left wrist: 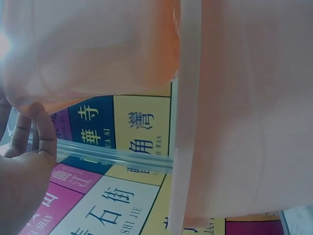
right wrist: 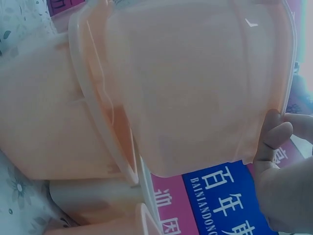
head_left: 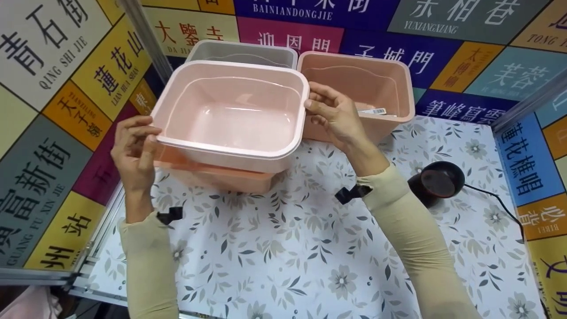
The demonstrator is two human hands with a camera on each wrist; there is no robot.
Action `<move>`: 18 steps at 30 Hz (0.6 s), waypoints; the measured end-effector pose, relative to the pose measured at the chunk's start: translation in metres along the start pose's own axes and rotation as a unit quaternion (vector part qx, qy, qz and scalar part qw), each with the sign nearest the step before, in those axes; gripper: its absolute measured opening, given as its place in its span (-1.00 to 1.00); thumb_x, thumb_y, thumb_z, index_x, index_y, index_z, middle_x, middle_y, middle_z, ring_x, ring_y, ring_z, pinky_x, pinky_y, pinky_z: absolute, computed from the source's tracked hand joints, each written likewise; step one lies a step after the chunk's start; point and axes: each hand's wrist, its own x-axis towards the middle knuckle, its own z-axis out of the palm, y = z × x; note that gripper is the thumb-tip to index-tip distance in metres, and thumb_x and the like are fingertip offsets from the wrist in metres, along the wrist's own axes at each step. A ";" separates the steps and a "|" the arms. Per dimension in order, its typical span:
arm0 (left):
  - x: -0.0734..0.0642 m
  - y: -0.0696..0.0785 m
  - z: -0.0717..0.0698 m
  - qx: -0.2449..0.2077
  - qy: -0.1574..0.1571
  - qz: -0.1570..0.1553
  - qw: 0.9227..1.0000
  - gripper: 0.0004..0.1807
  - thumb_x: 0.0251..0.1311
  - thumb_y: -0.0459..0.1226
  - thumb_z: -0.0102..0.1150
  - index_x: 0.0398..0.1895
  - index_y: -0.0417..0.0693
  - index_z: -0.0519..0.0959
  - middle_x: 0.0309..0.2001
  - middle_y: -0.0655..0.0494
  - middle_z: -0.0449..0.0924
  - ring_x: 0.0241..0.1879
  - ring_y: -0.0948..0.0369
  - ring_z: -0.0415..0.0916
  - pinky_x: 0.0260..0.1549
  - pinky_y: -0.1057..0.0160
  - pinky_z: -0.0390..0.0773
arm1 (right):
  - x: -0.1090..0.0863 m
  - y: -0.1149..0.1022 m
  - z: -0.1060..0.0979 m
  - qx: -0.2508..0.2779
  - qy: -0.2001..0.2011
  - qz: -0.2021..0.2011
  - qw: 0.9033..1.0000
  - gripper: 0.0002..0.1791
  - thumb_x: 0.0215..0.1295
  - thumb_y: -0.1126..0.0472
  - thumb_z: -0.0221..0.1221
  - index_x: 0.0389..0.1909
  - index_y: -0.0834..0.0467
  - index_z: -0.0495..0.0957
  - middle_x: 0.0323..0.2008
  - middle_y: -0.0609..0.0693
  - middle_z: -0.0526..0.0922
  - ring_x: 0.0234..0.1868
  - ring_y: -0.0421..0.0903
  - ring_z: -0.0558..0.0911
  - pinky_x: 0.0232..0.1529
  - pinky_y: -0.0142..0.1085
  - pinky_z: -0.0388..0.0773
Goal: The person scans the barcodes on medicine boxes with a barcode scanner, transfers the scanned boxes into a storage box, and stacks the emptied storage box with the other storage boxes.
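A pale pink plastic bin (head_left: 239,119) is held up between both hands, its open top facing the head camera. My left hand (head_left: 135,155) pinches its rim at the near left corner, thumb toward the inside. At the right side my right hand (head_left: 341,117) grips the rim between thumb and fingers. Directly below, a deeper peach bin (head_left: 226,179) stands on the table, partly covered by the held one. In the right wrist view the held bin's wall (right wrist: 195,88) overlaps the lower bin's mouth. The left wrist view shows the fingers (left wrist: 44,132) at the bin's edge.
Behind stand a grey bin (head_left: 243,48), mostly hidden, and a peach bin (head_left: 354,75) with a white label (head_left: 372,111) inside. A dark round object (head_left: 438,181) with a cable sits on the right of the floral tabletop (head_left: 266,257). Printed panels (head_left: 48,110) surround the table.
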 end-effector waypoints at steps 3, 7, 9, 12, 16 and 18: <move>0.000 -0.001 -0.003 0.005 0.011 -0.005 1.000 -0.68 0.11 -0.35 0.11 -0.35 -0.61 0.54 -0.05 -0.06 0.57 0.00 0.05 0.49 -0.13 0.35 0.66 | 0.004 0.004 0.004 -0.004 -0.002 0.006 1.000 -0.43 0.26 0.50 0.22 0.31 0.39 0.38 -0.27 0.00 0.62 -0.44 -0.17 0.65 -0.51 -0.48 0.49; 0.000 -0.004 -0.007 0.007 0.026 -0.010 1.000 -0.67 0.13 -0.34 0.12 -0.34 -0.61 0.55 -0.05 -0.04 0.56 -0.01 0.08 0.48 -0.13 0.36 0.65 | 0.009 0.010 0.010 -0.020 -0.002 0.009 1.000 -0.42 0.27 0.50 0.20 0.33 0.38 0.37 -0.29 -0.03 0.63 -0.44 -0.19 0.63 -0.53 -0.49 0.46; -0.001 -0.006 -0.009 0.004 0.033 -0.011 0.999 -0.67 0.13 -0.34 0.12 -0.34 -0.60 0.56 -0.05 -0.05 0.56 -0.05 0.10 0.50 -0.15 0.36 0.64 | 0.011 0.013 0.012 -0.027 0.001 0.010 1.000 -0.42 0.26 0.50 0.22 0.33 0.37 0.38 -0.30 -0.03 0.63 -0.45 -0.20 0.62 -0.54 -0.49 0.45; -0.002 -0.009 -0.012 0.000 0.037 -0.015 0.999 -0.67 0.14 -0.34 0.13 -0.33 -0.61 0.56 -0.05 -0.06 0.56 -0.09 0.11 0.53 -0.15 0.35 0.63 | 0.013 0.017 0.015 -0.046 0.007 0.010 0.999 -0.42 0.25 0.48 0.24 0.31 0.36 0.41 -0.31 -0.04 0.62 -0.45 -0.22 0.60 -0.56 -0.49 0.44; -0.004 -0.013 -0.016 0.014 0.034 -0.023 0.999 -0.67 0.15 -0.36 0.12 -0.34 -0.63 0.54 -0.06 -0.06 0.56 -0.06 0.10 0.50 -0.14 0.36 0.62 | 0.016 0.024 0.016 -0.058 0.017 0.017 0.998 -0.43 0.24 0.48 0.25 0.30 0.35 0.43 -0.33 -0.04 0.61 -0.45 -0.22 0.58 -0.56 -0.47 0.43; -0.004 -0.016 -0.018 0.021 0.031 -0.029 0.999 -0.68 0.15 -0.36 0.11 -0.35 -0.64 0.53 -0.07 -0.07 0.56 -0.05 0.10 0.49 -0.15 0.37 0.62 | 0.018 0.027 0.017 -0.059 0.020 0.022 0.998 -0.43 0.23 0.48 0.26 0.29 0.34 0.44 -0.33 -0.03 0.61 -0.45 -0.22 0.57 -0.56 -0.47 0.42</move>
